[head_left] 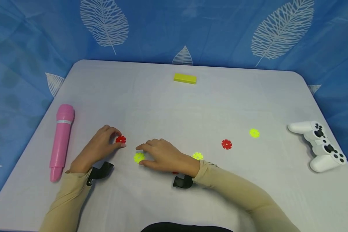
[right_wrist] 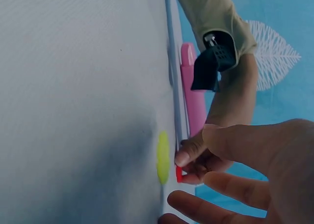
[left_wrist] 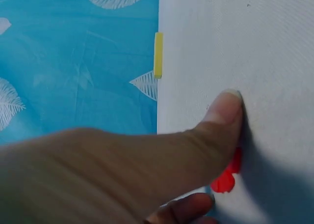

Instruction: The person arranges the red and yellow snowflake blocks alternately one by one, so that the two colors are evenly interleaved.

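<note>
My left hand (head_left: 100, 146) is at the left of the table, its thumb and index finger pinching a red notched disc (head_left: 120, 139) by its edges. In the left wrist view the thumb partly hides this red disc (left_wrist: 224, 181). To its right my right hand (head_left: 163, 156) reaches in from the right, thumb and fingers spread apart around a yellow-green notched disc (head_left: 139, 157). The right wrist view shows that yellow-green disc (right_wrist: 163, 157) just beyond the parted fingers. Another yellow-green disc (head_left: 198, 156) lies beside the right wrist, and a mostly hidden red piece (head_left: 175, 173) shows under it.
A red disc (head_left: 227, 144) and a yellow-green disc (head_left: 254, 133) lie right of centre. A pink microphone (head_left: 62, 141) lies along the left side, a white game controller (head_left: 319, 145) at the right. A yellow block (head_left: 185, 78) is near the back edge of the white table (head_left: 150, 96).
</note>
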A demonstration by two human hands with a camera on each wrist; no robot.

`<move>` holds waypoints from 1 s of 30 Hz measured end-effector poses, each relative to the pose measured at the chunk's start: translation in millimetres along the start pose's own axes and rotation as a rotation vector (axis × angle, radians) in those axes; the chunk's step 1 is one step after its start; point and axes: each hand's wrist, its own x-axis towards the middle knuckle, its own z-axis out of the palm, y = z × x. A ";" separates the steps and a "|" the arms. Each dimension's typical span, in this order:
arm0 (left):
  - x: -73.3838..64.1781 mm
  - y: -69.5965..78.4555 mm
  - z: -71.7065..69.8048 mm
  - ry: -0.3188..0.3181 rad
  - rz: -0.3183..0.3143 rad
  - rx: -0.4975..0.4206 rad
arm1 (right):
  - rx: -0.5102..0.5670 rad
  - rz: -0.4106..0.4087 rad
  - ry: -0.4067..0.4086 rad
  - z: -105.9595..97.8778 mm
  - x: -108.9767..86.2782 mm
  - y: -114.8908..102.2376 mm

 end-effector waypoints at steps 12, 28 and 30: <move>2.6 -3.0 -2.1 -0.044 -0.026 -0.133 | 0.040 0.008 -0.037 7.1 8.6 -3.0; 7.8 -10.5 -8.9 -0.053 0.061 -0.126 | 0.114 0.007 -0.059 10.6 8.8 3.1; 10.2 -11.7 -9.5 -0.041 0.038 -0.127 | 0.111 0.005 -0.060 10.8 8.7 3.6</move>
